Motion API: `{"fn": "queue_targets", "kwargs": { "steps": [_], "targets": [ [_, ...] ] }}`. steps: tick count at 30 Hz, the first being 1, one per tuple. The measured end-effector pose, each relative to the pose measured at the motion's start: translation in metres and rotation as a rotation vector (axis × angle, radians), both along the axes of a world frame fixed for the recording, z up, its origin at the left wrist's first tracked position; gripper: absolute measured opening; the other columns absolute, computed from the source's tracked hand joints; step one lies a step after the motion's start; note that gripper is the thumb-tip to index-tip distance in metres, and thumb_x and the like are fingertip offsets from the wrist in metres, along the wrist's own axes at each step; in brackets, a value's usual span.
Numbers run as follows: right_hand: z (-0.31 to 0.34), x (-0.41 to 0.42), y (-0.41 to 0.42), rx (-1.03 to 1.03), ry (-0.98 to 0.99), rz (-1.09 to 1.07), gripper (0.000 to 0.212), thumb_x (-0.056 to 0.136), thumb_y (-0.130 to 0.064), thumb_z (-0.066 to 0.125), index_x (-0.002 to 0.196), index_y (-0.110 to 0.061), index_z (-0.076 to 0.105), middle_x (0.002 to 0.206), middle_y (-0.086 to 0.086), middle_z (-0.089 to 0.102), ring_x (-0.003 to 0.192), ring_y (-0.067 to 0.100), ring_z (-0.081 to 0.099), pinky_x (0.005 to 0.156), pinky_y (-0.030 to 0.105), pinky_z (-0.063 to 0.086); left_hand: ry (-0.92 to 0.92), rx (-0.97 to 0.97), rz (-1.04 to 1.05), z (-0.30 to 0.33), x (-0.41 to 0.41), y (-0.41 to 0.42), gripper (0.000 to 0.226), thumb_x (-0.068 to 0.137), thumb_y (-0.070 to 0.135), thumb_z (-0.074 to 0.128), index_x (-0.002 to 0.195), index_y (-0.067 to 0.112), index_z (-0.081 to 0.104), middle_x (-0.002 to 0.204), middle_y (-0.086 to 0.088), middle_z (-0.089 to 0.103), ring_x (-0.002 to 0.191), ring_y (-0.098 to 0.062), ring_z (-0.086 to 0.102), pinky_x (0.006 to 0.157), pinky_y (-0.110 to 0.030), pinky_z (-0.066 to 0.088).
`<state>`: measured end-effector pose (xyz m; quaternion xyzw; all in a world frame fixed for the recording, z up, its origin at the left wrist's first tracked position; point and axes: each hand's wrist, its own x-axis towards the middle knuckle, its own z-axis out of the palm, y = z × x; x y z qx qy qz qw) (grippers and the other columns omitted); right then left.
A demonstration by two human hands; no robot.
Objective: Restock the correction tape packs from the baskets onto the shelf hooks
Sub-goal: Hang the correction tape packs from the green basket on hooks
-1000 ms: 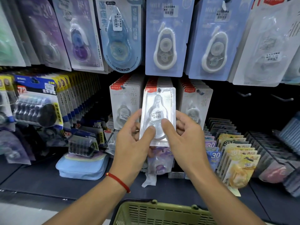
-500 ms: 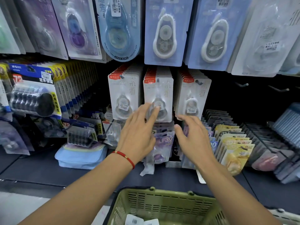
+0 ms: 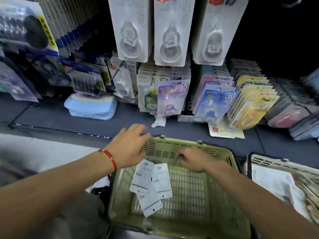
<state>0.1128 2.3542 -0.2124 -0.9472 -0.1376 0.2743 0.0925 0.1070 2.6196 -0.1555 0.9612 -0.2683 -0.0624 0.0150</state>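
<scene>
Green slotted plastic forms the basket point(image 3: 198, 195) at the 6 o'clock part of the view, and three white correction tape packs point(image 3: 150, 185) lie face down in an overlapping pile on its floor, toward its left wall. The left hand point(image 3: 131, 149) hovers over the basket's far-left corner at about 10 o'clock from the pile, fingers spread and empty, a red cord bracelet point(image 3: 110, 158) on its wrist. The right hand point(image 3: 195, 159) is inside the basket near the far wall, at about 1 o'clock from the pile, fingers loosely curled and holding nothing (motion blur softens both hands). Neither hand touches the packs. At 12 o'clock, three rows of hanging white packs point(image 3: 170, 31) fill the hooks above the dark shelf point(image 3: 51, 116). A second, pale basket point(image 3: 276, 163) sits at 3 o'clock, just beside the green one.
</scene>
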Motion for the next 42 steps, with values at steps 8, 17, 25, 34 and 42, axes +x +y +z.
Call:
{"fn": "queue_targets", "kwargs": {
  "steps": [8,17,25,34,42],
  "targets": [
    [-0.147,-0.046,0.056,-0.116,0.159,0.315,0.084,0.101,-0.048,0.062,0.167,-0.021,0.018,0.177,0.007,0.009,0.162,0.03,0.012,0.127,0.054,0.02,0.153,0.217,0.083,-0.118,-0.06,0.051,0.083,0.085,0.054,0.062,0.16,0.03,0.035,0.174,-0.015,-0.014,0.151,-0.033,-0.041,0.126,-0.043,0.03],
    [-0.208,-0.047,0.117,0.089,0.089,0.172,0.11,0.096,-0.044,0.072,0.166,-0.005,-0.003,0.175,0.015,-0.013,0.163,0.035,-0.005,0.131,0.049,0.008,0.141,0.131,0.12,-0.115,-0.06,0.041,0.072,0.083,0.043,0.068,0.15,0.022,0.052,0.173,-0.013,0.015,0.16,-0.036,-0.019,0.128,-0.054,0.024],
    [-0.112,0.009,0.03,0.95,0.267,-0.442,0.018,0.098,-0.022,0.071,0.113,-0.022,0.08,0.116,0.007,0.08,0.094,0.017,0.077,0.083,0.042,0.066,0.243,-0.368,0.362,-0.098,-0.035,0.005,0.081,0.088,0.022,0.08,0.156,0.002,0.042,0.164,-0.018,0.037,0.159,-0.031,0.019,0.13,-0.036,0.011],
    [-0.143,-0.026,0.049,0.602,0.03,-0.353,0.03,0.106,-0.033,0.059,0.133,-0.019,0.066,0.119,0.001,0.076,0.105,0.022,0.075,0.072,0.028,0.057,0.674,-0.729,0.757,-0.086,-0.036,0.0,0.034,0.098,0.016,0.072,0.131,0.013,0.064,0.119,-0.006,0.073,0.11,-0.024,0.069,0.093,-0.032,0.051],
    [-0.216,-0.067,0.075,-0.118,-0.015,0.709,0.112,0.09,-0.021,0.082,0.169,-0.021,0.002,0.177,0.003,-0.011,0.163,0.025,-0.008,0.13,0.051,0.004,0.708,-0.994,1.043,-0.082,-0.04,0.019,0.025,0.098,0.012,0.066,0.123,0.012,0.07,0.117,-0.011,0.076,0.111,-0.034,0.072,0.103,-0.053,0.055]
  ]
}}
